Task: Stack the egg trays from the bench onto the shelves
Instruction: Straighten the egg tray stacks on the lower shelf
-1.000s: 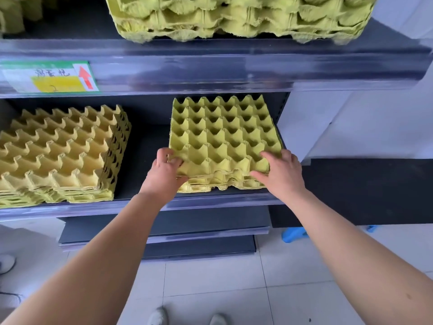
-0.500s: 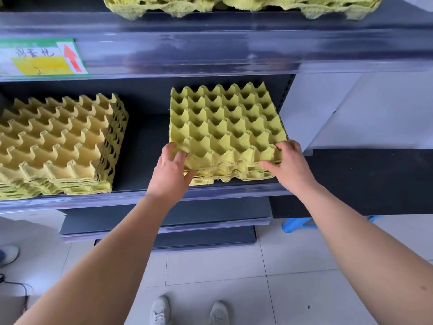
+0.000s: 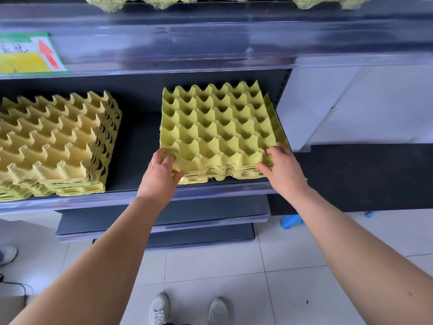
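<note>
**Both hands on right stack, middle shelf**

2 stacks of egg trays on the middle shelf [image 3: 131, 199].
- right stack [image 3: 218, 132]: greenish-yellow, at the shelf's right end, front edge just behind the shelf's front lip. Only a few layers, exact count unreadable. Looks flat on the shelf.
- left stack [image 3: 54, 146]: more orange-yellow, clearly taller, at the left end and cut off by the frame. Well apart from the right stack, with bare dark shelf between them.

Hands: 2, apart, one per front corner of the right stack.
- left hand [image 3: 160, 177]: clamped on the front-left corner, fingers curled over the top tray, thumb against the front edge.
- right hand [image 3: 282, 170]: on the front-right corner, fingers over the top, thumb along the front edge.

top shelf [image 3: 210, 43]: more trays [image 3: 105, 3] on it. Only their lower edge is in view, so no count. 1 label [image 3: 28, 55] on its front lip at left, with 1 red arrow pointing up.

Below: 2 lower shelves [image 3: 164, 219].

Right of the unit: 1 dark surface [image 3: 363, 179], with a blue object [image 3: 290, 221] under it.

Floor: 2 white shoes [image 3: 159, 310] between the arms and 1 other shoe [image 3: 7, 254] at the left edge.
</note>
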The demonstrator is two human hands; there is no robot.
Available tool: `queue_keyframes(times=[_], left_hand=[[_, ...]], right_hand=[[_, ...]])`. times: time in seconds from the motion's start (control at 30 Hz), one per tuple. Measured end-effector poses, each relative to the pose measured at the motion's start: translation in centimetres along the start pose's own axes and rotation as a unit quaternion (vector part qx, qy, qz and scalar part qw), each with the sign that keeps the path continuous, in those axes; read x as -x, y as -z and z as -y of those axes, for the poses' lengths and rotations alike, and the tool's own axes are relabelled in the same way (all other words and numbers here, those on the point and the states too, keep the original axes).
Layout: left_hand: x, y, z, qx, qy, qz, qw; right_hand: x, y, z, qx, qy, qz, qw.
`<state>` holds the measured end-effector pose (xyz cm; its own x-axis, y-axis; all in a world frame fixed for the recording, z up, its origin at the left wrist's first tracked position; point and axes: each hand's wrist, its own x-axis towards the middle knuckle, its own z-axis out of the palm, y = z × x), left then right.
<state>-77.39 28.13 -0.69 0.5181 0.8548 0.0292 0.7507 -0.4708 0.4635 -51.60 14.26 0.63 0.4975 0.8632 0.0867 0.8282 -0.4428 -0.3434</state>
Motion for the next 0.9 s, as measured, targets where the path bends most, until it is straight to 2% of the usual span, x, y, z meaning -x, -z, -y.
queue_keyframes(times=[0.2, 0.33, 0.53, 0.9], left_hand=[[0.0, -0.2, -0.7, -0.014, 0.038, 0.007, 0.999], [0.3, -0.1, -1.0, 0.024, 0.091, 0.045, 0.994], [-0.2, 0.8, -2.2, 0.085, 0.082, -0.033, 0.992], [1.2, 2.4, -4.3, 0.099, 0.049, -0.092, 0.99]], right_hand=[[-0.5, 0.1, -0.3, -0.058, -0.021, -0.002, 0.998], [-0.1, 0.5, -0.5, -0.103, -0.045, 0.021, 0.993], [-1.1, 2.1, -0.5, -0.166, -0.068, 0.0, 0.984], [-0.9, 4.5, -2.1, -0.252, -0.057, -0.058, 0.964]])
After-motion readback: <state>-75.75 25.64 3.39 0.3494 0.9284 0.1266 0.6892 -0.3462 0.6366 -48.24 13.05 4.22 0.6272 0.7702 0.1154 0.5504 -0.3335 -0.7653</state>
